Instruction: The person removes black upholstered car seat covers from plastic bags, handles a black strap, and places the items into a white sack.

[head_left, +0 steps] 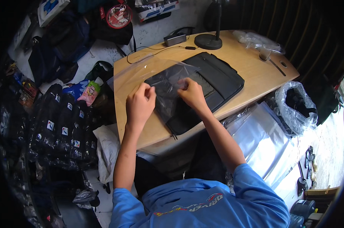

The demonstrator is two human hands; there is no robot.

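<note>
– Left grip and right grip: in what state are they shown?

– Both with bent digits, pinching a clear plastic sheet; the sheet spreads above the left part of the wooden table and partly across a black laptop bag.

– And the position of the bag?

– Lying flat on the table, its right part beyond the sheet. Behind it stands a round black base; left of that base, a grey rectangular box; near the table's right end, a clear cup
</note>
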